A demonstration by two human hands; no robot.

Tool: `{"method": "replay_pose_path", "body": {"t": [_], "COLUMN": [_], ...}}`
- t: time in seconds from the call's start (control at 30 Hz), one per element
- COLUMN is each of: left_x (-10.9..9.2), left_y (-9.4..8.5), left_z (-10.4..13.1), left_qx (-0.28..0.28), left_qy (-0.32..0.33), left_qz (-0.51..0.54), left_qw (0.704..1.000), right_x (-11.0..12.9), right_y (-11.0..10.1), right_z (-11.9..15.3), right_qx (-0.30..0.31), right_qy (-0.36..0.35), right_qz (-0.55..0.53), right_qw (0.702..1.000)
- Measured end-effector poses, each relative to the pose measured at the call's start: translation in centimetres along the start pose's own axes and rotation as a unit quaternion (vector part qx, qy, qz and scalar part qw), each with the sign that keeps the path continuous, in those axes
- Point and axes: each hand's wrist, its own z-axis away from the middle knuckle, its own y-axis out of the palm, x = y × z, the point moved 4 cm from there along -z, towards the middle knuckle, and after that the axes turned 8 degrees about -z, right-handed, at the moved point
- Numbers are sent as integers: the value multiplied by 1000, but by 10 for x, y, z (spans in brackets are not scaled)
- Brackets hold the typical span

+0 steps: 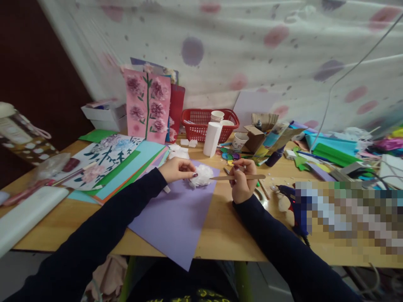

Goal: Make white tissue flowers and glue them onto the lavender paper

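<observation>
1. Two hands meet over the bench (226, 239); between them we see a ruffled white bloom (201, 176), lying on the far part of a purple sheet (176, 222).

2. Our left hand (178, 169) comes in from the left, thumb and forefinger drawn close together at the bloom's left edge. We cannot tell whether they pinch a petal or only rest against it.

3. Our right hand (242, 180) is folded round a thin brown stick (220, 178), gripping it between thumb and fingers, just beyond the sheet's right edge.

4. The relation that matters to us: the stick's long axis runs nearly level, left to right, its narrow end aimed at the bloom's right side. Whether that tip touches or stops just short, we cannot tell.

5. The bloom is roundish, with no clear long axis. It lies right of our left fingertips and left of our right hand; the left hand is nearer, while the right reaches across by the stick.

6. Well to the right, we have a blue glue gun (299, 218) on the bench.
</observation>
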Motion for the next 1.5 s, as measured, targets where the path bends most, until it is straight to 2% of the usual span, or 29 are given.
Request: {"method": "replay_pose_path", "body": {"t": [0.07, 0.17, 0.27, 0.33, 0.5, 0.7, 0.93, 1.07, 1.17, 1.33, 1.5], "left_x": [1, 1, 1, 1, 3, 4, 7, 18, 29, 42, 44], "left_y": [5, 12, 17, 19, 24, 27, 6, 0, 2, 5, 3], "left_z": [1, 2, 1, 0, -3, -4, 1, 3, 2, -3, -4], "left_qx": [23, 35, 6, -17, -47, -66, -106, -87, -54, -23, -10], "left_qy": [4, 34, 74, 97, 134, 139, 108, 67, 54, 58, 59], "left_qz": [-34, -126, -222, -264, -307, -297, -292, -305, -300, -278, -270], "left_qw": [999, 991, 972, 960, 941, 942, 944, 946, 951, 959, 961], "right_x": [-3, -9, -12, -13, -14, -12, -10, -6, -6, -9, -13], "right_y": [1, 2, 4, 4, 5, 11, 13, 19, 23, 27, 25], "right_z": [6, 17, 26, 29, 27, 25, 25, 24, 24, 24, 26], "right_qx": [29, 102, 179, 199, 196, 223, 226, 238, 259, 280, 282], "right_qy": [8, 11, 3, -3, -1, -30, -90, -145, -147, -124, -102], "right_qz": [16, 67, 118, 140, 181, 244, 328, 379, 400, 387, 371], "right_qw": [999, 992, 977, 970, 964, 943, 913, 882, 867, 870, 879]}}
